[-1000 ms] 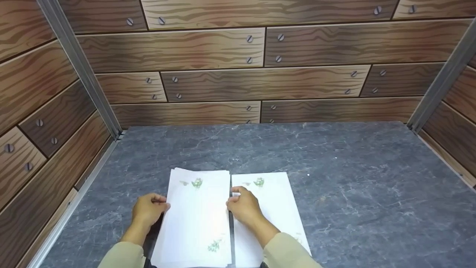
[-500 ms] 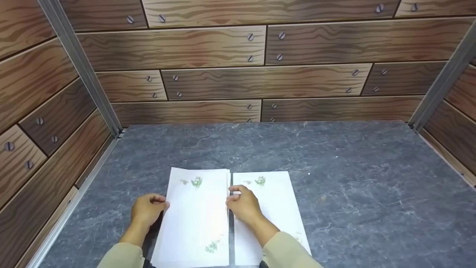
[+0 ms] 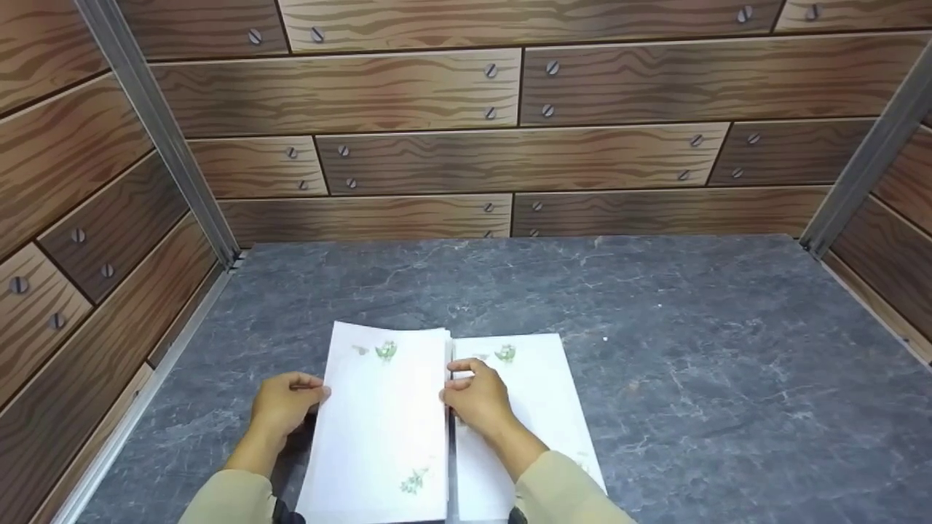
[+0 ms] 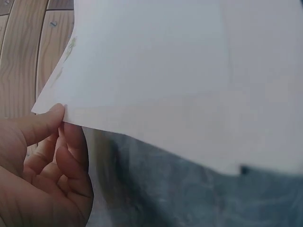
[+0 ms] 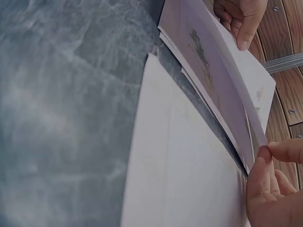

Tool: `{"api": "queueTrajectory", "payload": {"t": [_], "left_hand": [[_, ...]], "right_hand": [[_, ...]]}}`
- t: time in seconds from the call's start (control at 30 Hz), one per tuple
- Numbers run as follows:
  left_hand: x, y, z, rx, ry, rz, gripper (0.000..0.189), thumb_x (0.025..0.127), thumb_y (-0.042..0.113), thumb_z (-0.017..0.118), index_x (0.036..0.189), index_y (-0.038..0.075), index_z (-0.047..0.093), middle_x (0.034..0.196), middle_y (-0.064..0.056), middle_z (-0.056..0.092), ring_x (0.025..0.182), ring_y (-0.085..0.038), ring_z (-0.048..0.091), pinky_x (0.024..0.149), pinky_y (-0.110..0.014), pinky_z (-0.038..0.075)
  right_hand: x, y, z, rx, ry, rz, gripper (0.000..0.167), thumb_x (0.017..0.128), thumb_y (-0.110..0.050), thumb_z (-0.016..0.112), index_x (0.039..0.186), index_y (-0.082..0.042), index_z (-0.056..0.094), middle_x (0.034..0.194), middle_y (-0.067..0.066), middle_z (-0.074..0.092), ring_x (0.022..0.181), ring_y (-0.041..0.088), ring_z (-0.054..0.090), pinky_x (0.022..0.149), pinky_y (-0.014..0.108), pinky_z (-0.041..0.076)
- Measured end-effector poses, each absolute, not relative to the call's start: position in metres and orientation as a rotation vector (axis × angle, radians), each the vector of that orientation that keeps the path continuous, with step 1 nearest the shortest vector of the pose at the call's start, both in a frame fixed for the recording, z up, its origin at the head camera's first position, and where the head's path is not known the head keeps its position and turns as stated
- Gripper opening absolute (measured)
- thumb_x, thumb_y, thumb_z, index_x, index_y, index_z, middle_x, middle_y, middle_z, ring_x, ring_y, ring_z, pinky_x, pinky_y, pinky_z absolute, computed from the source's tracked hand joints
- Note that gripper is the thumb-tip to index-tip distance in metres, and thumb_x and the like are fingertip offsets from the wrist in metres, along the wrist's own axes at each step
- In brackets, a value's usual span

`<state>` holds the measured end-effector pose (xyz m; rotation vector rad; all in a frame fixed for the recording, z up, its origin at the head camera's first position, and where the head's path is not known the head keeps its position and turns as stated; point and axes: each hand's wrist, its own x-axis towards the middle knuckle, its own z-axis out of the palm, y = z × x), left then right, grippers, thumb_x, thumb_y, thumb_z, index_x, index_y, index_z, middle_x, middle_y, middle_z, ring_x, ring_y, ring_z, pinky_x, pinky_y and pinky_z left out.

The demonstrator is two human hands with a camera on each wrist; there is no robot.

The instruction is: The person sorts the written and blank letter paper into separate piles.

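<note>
A white sheet of paper (image 3: 382,422) with small green plant prints lies over other sheets on the left, partly lifted. My left hand (image 3: 282,404) pinches its left edge between thumb and fingers, as the left wrist view also shows, where the sheet (image 4: 156,56) bows upward. On the opposite edge, my right hand (image 3: 479,397) pinches the same sheet. In the right wrist view the top sheet (image 5: 255,75) curves away from the printed sheet (image 5: 199,61) beneath it. A second pile or sheet of paper (image 3: 542,407) lies to the right, partly under my right forearm.
The papers lie on a dark grey marbled tabletop (image 3: 692,378). Wood-patterned panels (image 3: 408,94) enclose it at the back and sides, with metal posts (image 3: 160,131) at the corners. A tiny white speck (image 3: 604,338) sits right of the papers.
The top sheet has risen and shifted slightly left, so its far left corner stands higher and sheets below show along its right edge. Both hands moved up a little with it.
</note>
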<state>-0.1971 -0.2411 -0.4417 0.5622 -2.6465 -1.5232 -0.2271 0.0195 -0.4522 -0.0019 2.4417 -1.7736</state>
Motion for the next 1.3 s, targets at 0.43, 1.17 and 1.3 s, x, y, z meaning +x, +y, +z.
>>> {"api": "queueTrajectory", "payload": {"t": [0.43, 1.17, 1.3], "left_hand": [[-0.208, -0.214, -0.428, 0.513, -2.571, -1.577, 0.016, 0.084, 0.005, 0.07, 0.097, -0.005, 0.067, 0.085, -0.011, 0.066, 0.076, -0.02, 0.065, 0.072, -0.037, 0.053], [-0.226, -0.142, -0.427, 0.415, -2.63, -1.609, 0.015, 0.076, 0.003, 0.075, 0.088, -0.001, 0.067, 0.073, -0.007, 0.067, 0.062, -0.02, 0.067, 0.062, -0.031, 0.051], [-0.227, -0.129, -0.428, 0.398, -2.637, -1.62, 0.016, 0.077, 0.003, 0.075, 0.09, 0.0, 0.068, 0.072, -0.006, 0.067, 0.061, -0.018, 0.066, 0.062, -0.033, 0.051]], "right_hand": [[-0.237, 0.044, -0.447, 0.067, 2.428, -1.819, 0.029, 0.08, 0.001, 0.065, 0.109, 0.0, 0.063, 0.084, 0.009, 0.067, 0.067, 0.019, 0.063, 0.056, 0.03, 0.052], [-0.244, 0.119, -0.442, 0.254, 2.471, -1.836, 0.03, 0.075, 0.0, 0.062, 0.105, 0.002, 0.065, 0.072, 0.008, 0.065, 0.054, 0.015, 0.057, 0.047, 0.026, 0.045], [-0.243, 0.133, -0.439, 0.269, 2.496, -1.778, 0.031, 0.077, -0.002, 0.062, 0.108, 0.0, 0.065, 0.08, 0.009, 0.065, 0.06, 0.017, 0.058, 0.053, 0.027, 0.047]]}}
